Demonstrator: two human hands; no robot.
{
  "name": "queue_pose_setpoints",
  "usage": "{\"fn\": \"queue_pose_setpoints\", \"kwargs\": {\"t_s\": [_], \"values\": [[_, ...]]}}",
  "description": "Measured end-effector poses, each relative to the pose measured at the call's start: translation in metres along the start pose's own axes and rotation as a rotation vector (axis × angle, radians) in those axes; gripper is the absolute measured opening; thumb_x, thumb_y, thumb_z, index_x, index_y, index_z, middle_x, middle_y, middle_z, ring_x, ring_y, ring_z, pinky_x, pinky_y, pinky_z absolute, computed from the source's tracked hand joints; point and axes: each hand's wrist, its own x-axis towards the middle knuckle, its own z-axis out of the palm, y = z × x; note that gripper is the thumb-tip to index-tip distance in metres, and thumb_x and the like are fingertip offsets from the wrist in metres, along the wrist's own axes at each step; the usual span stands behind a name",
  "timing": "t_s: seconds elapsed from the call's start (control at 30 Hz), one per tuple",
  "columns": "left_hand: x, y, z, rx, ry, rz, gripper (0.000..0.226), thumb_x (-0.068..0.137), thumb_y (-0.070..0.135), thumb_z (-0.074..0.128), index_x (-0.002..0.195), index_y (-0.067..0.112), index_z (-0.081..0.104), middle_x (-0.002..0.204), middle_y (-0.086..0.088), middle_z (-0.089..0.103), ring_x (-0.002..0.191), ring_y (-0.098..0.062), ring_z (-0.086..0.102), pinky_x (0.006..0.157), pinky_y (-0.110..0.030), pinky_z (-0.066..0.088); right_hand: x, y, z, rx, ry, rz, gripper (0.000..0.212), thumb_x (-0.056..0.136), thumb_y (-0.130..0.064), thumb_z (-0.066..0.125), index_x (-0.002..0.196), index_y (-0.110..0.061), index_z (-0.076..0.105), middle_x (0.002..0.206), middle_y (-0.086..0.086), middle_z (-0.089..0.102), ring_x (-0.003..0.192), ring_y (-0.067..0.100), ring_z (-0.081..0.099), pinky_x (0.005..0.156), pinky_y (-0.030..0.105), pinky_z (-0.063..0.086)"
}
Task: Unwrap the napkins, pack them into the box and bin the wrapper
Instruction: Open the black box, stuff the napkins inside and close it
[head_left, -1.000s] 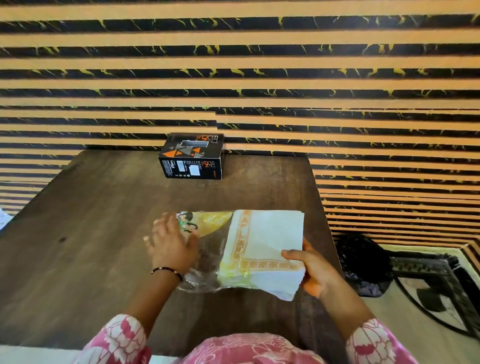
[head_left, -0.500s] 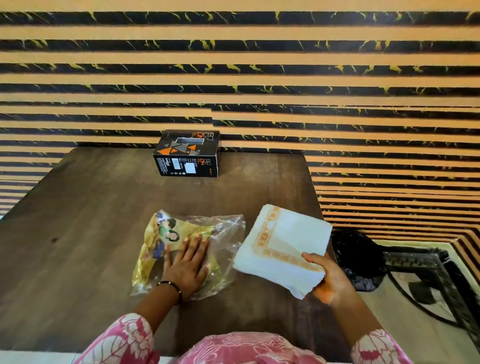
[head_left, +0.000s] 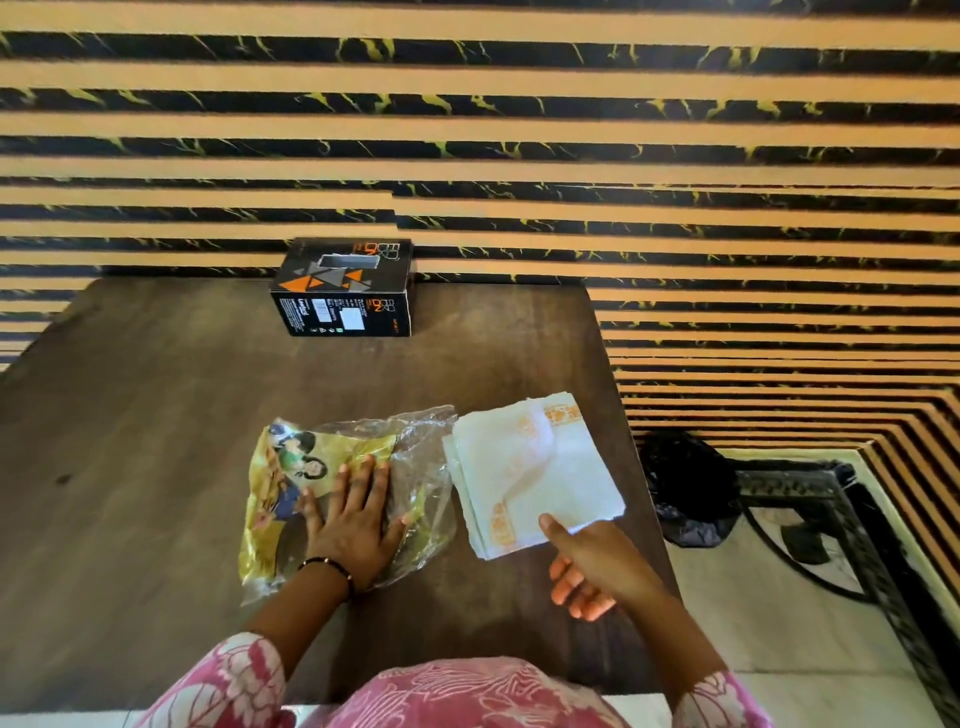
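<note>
Right hand (head_left: 587, 564) pinches one napkin stack (head_left: 530, 475); left hand (head_left: 353, 525) flattens one wrapper (head_left: 332, 493).

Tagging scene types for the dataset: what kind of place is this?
Probably a room in a home, though I can't be sure: a dark wooden table set against a striped orange-and-black wall panel, a black-lined bin on the tiled floor beside it, and a black ornate metal frame.

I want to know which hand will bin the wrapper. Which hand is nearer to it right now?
The left. The left hand lies flat on the wrapper, pressing it to the table. The right hand is off to the wrapper's right, holding the near edge of the napkins.
</note>
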Motion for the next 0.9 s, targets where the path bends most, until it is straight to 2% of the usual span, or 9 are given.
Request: {"fn": "queue_pose_setpoints", "kwargs": {"t_s": [0.07, 0.13, 0.23, 0.33, 0.43, 0.53, 0.63, 0.77, 0.9], "values": [[-0.003, -0.001, -0.003, -0.022, 0.024, 0.018, 0.094, 0.066, 0.070, -0.007, 0.148, 0.024, -0.001, 0.158, 0.001, -0.008, 0.144, -0.023, -0.012, 0.109, -0.059, -0.012, -0.010, -0.008, 0.004, -0.081, 0.045, -0.157, 0.053, 0.090, -0.052, 0.046, 0.074, -0.007, 0.067, 0.060, 0.006, 0.070, 0.046, 0.017, 0.064, 0.049, 0.023, 0.053], [-0.007, -0.005, -0.008, -0.040, 0.081, 0.053, 0.092, 0.071, 0.072, -0.003, 0.148, 0.022, 0.006, 0.158, -0.001, -0.001, 0.144, -0.021, -0.009, 0.110, -0.057, -0.011, -0.014, -0.021, 0.015, -0.170, 0.166, -0.401, 0.039, 0.093, -0.043, 0.047, 0.076, -0.013, 0.065, 0.065, 0.001, 0.068, 0.054, 0.012, 0.064, 0.055, 0.022, 0.053], [-0.012, -0.017, -0.014, 0.025, 0.209, 0.124, 0.086, 0.080, 0.072, -0.001, 0.146, 0.020, 0.022, 0.156, -0.004, 0.017, 0.143, -0.022, 0.007, 0.111, -0.051, -0.013, -0.009, -0.043, 0.048, -0.315, 0.395, -0.751, 0.024, 0.091, -0.035, 0.048, 0.087, -0.017, 0.063, 0.088, 0.000, 0.068, 0.082, 0.014, 0.062, 0.073, 0.026, 0.051], [-0.015, -0.038, -0.022, 0.112, 0.258, 0.127, 0.068, 0.084, 0.057, 0.028, 0.135, 0.014, 0.041, 0.144, -0.010, 0.043, 0.135, -0.032, 0.036, 0.110, -0.049, -0.006, 0.007, -0.056, 0.089, -0.549, 0.452, -0.972, 0.036, 0.085, -0.039, 0.047, 0.113, -0.022, 0.060, 0.117, -0.001, 0.064, 0.111, 0.020, 0.056, 0.093, 0.032, 0.047], [-0.020, -0.070, -0.025, 0.128, 0.245, 0.118, 0.068, 0.079, 0.055, 0.035, 0.132, 0.014, 0.046, 0.140, -0.011, 0.049, 0.132, -0.032, 0.041, 0.111, -0.047, -0.004, 0.026, -0.066, 0.130, -0.780, 0.359, -0.913, 0.056, 0.085, -0.045, 0.043, 0.136, -0.023, 0.044, 0.146, 0.006, 0.044, 0.138, 0.028, 0.034, 0.112, 0.046, 0.026], [-0.025, -0.098, -0.023, 0.130, 0.158, 0.102, 0.068, 0.083, 0.061, 0.029, 0.133, 0.019, 0.048, 0.143, -0.007, 0.046, 0.135, -0.027, 0.030, 0.111, -0.049, -0.004, 0.032, -0.074, 0.155, -0.833, 0.254, -0.765, 0.067, 0.090, -0.047, 0.043, 0.148, -0.024, 0.018, 0.159, 0.006, 0.013, 0.147, 0.026, 0.003, 0.116, 0.041, -0.002], [-0.028, -0.136, -0.020, 0.113, 0.121, 0.065, 0.068, 0.082, 0.063, 0.029, 0.135, 0.024, 0.045, 0.145, -0.003, 0.043, 0.136, -0.023, 0.022, 0.110, -0.049, -0.007, 0.032, -0.092, 0.179, -0.878, 0.241, -0.679, 0.071, 0.091, -0.048, 0.040, 0.149, -0.025, 0.008, 0.160, 0.004, 0.004, 0.147, 0.023, -0.003, 0.115, 0.038, -0.007], [-0.030, -0.184, -0.020, 0.052, 0.116, -0.001, 0.068, 0.081, 0.064, 0.029, 0.137, 0.027, 0.040, 0.147, 0.001, 0.041, 0.138, -0.023, 0.033, 0.109, -0.054, 0.002, 0.034, -0.122, 0.215, -0.900, 0.191, -0.673, 0.070, 0.092, -0.048, 0.042, 0.149, -0.025, 0.009, 0.160, 0.004, 0.001, 0.147, 0.023, -0.005, 0.116, 0.040, -0.006], [-0.033, -0.245, -0.028, -0.036, 0.150, -0.091, 0.076, 0.078, 0.069, 0.017, 0.144, 0.032, 0.025, 0.154, 0.006, 0.024, 0.144, -0.019, 0.017, 0.111, -0.058, 0.004, 0.044, -0.166, 0.261, -0.945, 0.134, -0.717, 0.070, 0.091, -0.049, 0.042, 0.148, -0.027, 0.009, 0.160, 0.003, 0.000, 0.147, 0.023, -0.006, 0.119, 0.043, -0.003]]}}
